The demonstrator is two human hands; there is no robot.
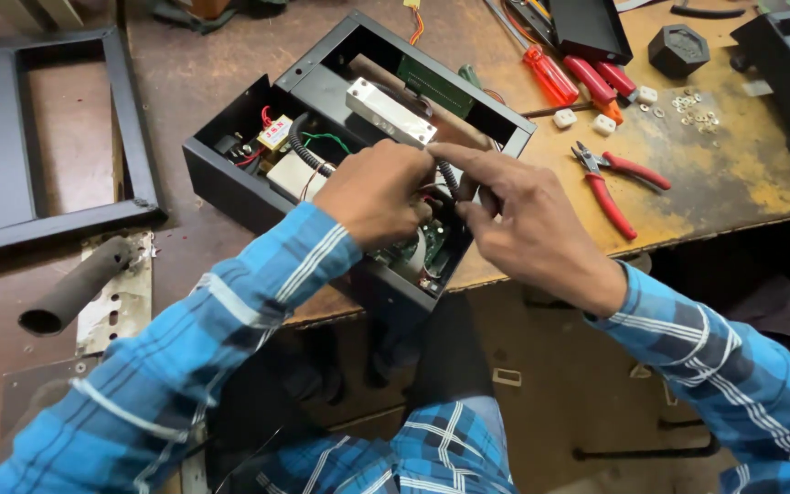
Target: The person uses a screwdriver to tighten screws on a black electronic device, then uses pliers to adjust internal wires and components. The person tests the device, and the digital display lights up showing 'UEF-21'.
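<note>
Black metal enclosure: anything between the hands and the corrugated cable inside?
Nothing visible. Left hand and right hand are already inside the open black metal enclosure, fingers at the black corrugated cable; the silver metal bar lies behind them.

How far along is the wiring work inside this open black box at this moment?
Done: the black metal box already holds a silver bar, a green board and wired parts. In hand: the left hand and right hand pinch a corrugated black cable inside the box. Left: the box is uncovered, with red pliers, screwdrivers and washers lying on the bench.
</note>
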